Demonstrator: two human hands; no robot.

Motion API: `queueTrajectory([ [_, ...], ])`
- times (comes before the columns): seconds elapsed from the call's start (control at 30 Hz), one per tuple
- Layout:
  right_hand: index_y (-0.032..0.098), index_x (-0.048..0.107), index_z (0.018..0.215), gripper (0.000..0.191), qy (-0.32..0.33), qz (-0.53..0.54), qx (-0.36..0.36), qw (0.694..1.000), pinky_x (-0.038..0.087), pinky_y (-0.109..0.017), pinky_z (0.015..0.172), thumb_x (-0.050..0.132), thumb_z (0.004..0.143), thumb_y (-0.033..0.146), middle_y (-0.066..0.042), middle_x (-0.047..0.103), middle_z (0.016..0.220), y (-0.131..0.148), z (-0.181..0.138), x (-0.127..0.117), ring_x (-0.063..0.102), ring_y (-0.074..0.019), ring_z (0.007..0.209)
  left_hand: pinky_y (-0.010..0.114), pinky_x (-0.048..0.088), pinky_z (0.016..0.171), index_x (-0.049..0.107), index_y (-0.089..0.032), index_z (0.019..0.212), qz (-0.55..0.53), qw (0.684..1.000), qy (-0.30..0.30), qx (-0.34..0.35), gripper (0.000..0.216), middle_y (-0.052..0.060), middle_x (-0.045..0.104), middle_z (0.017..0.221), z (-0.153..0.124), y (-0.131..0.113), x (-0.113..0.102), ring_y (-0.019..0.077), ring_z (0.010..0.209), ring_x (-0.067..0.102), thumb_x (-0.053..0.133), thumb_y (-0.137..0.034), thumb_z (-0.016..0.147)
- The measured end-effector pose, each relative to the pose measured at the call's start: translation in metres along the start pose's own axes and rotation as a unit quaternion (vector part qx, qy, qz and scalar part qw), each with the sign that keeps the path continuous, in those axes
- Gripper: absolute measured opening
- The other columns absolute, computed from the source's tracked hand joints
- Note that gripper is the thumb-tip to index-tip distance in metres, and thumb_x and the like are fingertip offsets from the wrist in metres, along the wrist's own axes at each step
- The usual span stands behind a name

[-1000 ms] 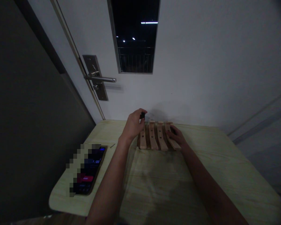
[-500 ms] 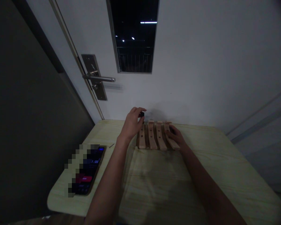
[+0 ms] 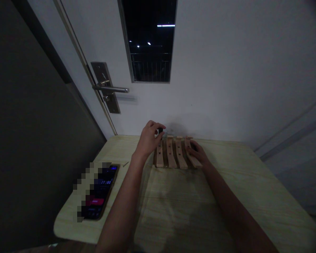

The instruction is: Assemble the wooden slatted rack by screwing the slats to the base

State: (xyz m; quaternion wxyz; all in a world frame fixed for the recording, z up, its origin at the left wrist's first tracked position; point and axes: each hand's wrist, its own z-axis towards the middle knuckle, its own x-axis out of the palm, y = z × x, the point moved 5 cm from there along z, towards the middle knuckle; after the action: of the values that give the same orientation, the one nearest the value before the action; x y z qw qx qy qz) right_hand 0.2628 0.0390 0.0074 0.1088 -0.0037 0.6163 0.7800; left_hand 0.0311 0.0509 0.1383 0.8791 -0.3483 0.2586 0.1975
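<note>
Piece: the small dark piece (image 3: 160,130) is pinched between the thumb and fingertips of my left hand (image 3: 148,138). It sits just above the far end of the leftmost slat of the wooden rack (image 3: 173,153).
Change: in the last second almost nothing has moved. My left hand rose a little and came down again, so the piece hangs over nearly the same spot, the far left corner of the rack. I judge this to be fine positioning, not travel.
Left grip: closed on the piece, fingers curled tight around it.
Right hand: my right hand (image 3: 198,153) lies on the rightmost slat of the rack with the fingers loose. It presses down and clamps nothing, and it has not shifted.
Rack look: four pale slats lie side by side on a darker base, slightly fanned, each with small dark holes. It lies flat on the table (image 3: 252,182), close to the wall.
Phone: the phone (image 3: 100,193) is well to the left of the rack and nearer to me, with its screen lit.
Light: it is dim, so I cannot tell the exact shape of the piece.
</note>
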Motion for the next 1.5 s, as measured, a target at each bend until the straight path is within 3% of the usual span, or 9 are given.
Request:
queueTrajectory([
  [0.13,0.021,0.06,0.094,0.048,-0.003,-0.012,0.002,1.0,0.047,-0.039,0.08,0.068,0.062,0.056,-0.007,0.065,0.096,-0.001,0.0,-0.001,0.059,-0.0258,0.091,0.033,0.051,0.083,0.06,-0.018,0.102,0.0,1.0,0.001,0.018,0.028,0.005,0.057,0.097,0.0,-0.001,0.001,0.0131,0.083,0.058,0.051,-0.005,0.079],
  [0.4,0.02,0.06,0.094,0.046,0.002,0.001,0.004,1.0,0.046,-0.039,0.081,0.068,0.063,0.053,-0.008,0.065,0.097,0.0,-0.001,0.0,0.059,-0.0262,0.092,0.033,0.052,0.083,0.061,-0.019,0.102,-0.007,1.0,0.011,0.024,0.038,0.006,0.06,0.099,0.0,0.0,0.002,0.0148,0.088,0.058,0.044,0.002,0.075],
  [0.67,0.02,0.059,0.095,0.048,0.003,0.007,0.01,1.0,0.046,-0.04,0.082,0.068,0.062,0.053,-0.007,0.064,0.098,-0.003,0.001,0.0,0.058,-0.0257,0.092,0.027,0.051,0.072,0.063,-0.018,0.095,-0.006,1.0,0.008,0.017,0.018,0.003,0.054,0.089,0.0,-0.003,0.001,0.012,0.079,0.055,0.061,-0.018,0.078],
  [0.8,0.02,0.06,0.093,0.047,0.003,-0.009,0.007,1.0,0.044,-0.041,0.085,0.068,0.062,0.054,-0.008,0.064,0.098,-0.006,0.003,-0.002,0.058,-0.0257,0.091,0.028,0.052,0.073,0.063,-0.018,0.087,-0.016,1.0,0.006,0.01,0.011,0.002,0.056,0.084,0.0,0.0,0.002,0.011,0.074,0.056,0.063,-0.014,0.076],
  [1.0,0.02,0.06,0.095,0.049,0.007,-0.021,0.001,1.0,0.045,-0.041,0.084,0.067,0.063,0.056,-0.008,0.065,0.099,-0.007,0.003,-0.002,0.058,-0.0264,0.092,0.03,0.054,0.079,0.055,-0.021,0.11,-0.06,0.998,0.003,-0.003,0.036,0.004,0.064,0.094,-0.001,0.005,0.005,0.0133,0.084,0.062,0.055,-0.004,0.077],
  [1.17,0.02,0.06,0.095,0.048,0.01,-0.012,0.005,1.0,0.046,-0.04,0.081,0.067,0.062,0.054,-0.008,0.064,0.097,-0.005,0.003,-0.001,0.058,-0.0261,0.091,0.032,0.055,0.08,0.06,-0.019,0.103,-0.04,0.999,0.017,-0.009,0.035,0.005,0.067,0.095,-0.001,0.007,0.007,0.0154,0.087,0.064,0.048,0.001,0.076],
  [1.37,0.02,0.059,0.098,0.049,0.005,-0.016,0.006,1.0,0.047,-0.04,0.082,0.067,0.064,0.054,-0.008,0.064,0.103,-0.002,0.001,-0.001,0.058,-0.026,0.094,0.032,0.054,0.082,0.061,-0.018,0.105,-0.044,0.999,0.027,0.016,0.024,0.007,0.063,0.103,-0.001,0.003,0.006,0.0151,0.092,0.061,0.058,-0.016,0.081],
  [1.5,0.02,0.059,0.097,0.049,-0.006,-0.016,0.004,1.0,0.047,-0.039,0.08,0.067,0.063,0.053,-0.009,0.064,0.101,-0.005,0.001,-0.001,0.058,-0.0257,0.093,0.03,0.052,0.079,0.065,-0.022,0.103,-0.013,0.999,0.013,0.028,0.023,0.005,0.055,0.097,0.001,-0.001,0.003,0.0144,0.091,0.056,0.061,-0.019,0.08],
])
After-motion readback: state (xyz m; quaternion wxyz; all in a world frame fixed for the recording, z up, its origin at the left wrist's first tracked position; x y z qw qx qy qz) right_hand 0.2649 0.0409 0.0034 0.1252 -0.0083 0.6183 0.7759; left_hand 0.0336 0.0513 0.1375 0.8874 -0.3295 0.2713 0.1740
